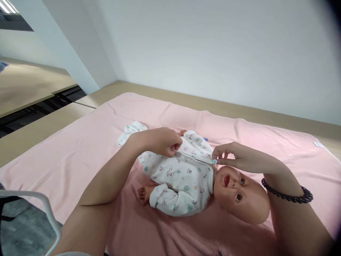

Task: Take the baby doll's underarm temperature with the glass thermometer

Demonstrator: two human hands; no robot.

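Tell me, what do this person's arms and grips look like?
The left forearm and right forearm are bare, with no sleeve over them. The left grip and right grip show no gloves. A black, ridged, coil-like band circles the right forearm near the wrist.

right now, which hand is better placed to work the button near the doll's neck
Probably the right hand: its fingertips touch the button, while the left hand grips the top further down.

A pale wooden desk (53,124) lines a white wall (213,49). Beyond a column (69,42), light falls across a second wooden tabletop (32,83).
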